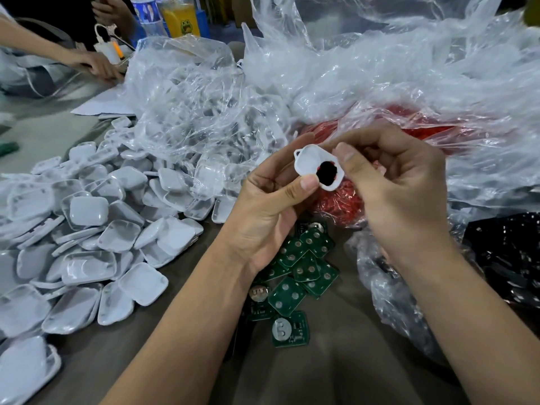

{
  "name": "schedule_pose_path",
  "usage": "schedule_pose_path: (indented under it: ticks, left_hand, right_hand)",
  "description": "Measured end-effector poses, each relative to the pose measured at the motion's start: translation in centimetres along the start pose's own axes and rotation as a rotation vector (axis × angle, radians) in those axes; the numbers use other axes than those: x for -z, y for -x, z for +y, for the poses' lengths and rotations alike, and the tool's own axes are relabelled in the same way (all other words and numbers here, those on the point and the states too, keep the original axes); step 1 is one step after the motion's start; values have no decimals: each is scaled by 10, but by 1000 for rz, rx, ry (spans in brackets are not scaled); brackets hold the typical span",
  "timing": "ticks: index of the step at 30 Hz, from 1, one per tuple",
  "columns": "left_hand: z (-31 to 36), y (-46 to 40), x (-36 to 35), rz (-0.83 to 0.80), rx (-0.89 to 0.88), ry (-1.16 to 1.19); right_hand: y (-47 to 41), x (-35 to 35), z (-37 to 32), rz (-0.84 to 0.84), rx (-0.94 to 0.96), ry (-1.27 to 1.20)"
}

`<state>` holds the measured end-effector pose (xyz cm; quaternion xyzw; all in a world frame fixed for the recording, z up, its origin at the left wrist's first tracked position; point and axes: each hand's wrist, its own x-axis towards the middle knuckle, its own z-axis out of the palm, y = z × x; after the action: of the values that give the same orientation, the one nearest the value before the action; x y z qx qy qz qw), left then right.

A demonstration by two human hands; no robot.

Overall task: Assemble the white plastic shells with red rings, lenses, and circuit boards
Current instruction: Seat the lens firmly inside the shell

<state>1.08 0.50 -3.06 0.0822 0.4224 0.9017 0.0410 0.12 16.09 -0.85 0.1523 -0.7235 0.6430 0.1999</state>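
Across the left half of the frame a heap of white shells [87, 229] spreads over the grey bench [336, 361], most lying hollow side up and overlapping one another. In the upper left another person's hand [98, 67] rests on the bench near a white bottle with an orange tip [112, 51], and behind it stand a clear water bottle [147, 16] and an orange cup with a frog face [181, 19]. A crumpled clear plastic bag [198, 103] with more shells inside slumps over the top of the heap.

At the centre, the left hand [266, 214] holds a single white shell [317, 166] raised above the bench, its thumb pressed on the lower edge and its fingers [295, 144] curled behind the shell. The shell carries a dark round lens [327, 173] with a thin red ring [318, 170] showing at its rim (only a sliver of red is visible). Below the hands lie green circuit boards [301, 267], some showing round coin cells.

The right hand [400, 188] pinches the shell's right edge, thumb in front, the other fingers curled. Behind it sits a clear bag of red rings [409, 121], and at the right edge of the frame a bag of black parts [508, 258] (too small to identify).
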Motion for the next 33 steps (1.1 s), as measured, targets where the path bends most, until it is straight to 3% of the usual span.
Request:
schedule_pose_path:
  ticks: [8,16,21,26,33]
  left_hand:
    - [2,3,1,17,7,-25]
    - [2,4,1,55,4,-46]
    - [2,3,3,74,-4,-29]
    - [3,0,2,68,65,26]
    - [5,0,3,23,115,127]
  right_hand:
    - [6,-1,-1,-56,311,358]
    - [9,-3,-3,-124,343,424]
    - [10,-8,-5,-155,297,404]
    - [8,-6,-6,-60,198,259]
    - [5,-3,-7,44,271,188]
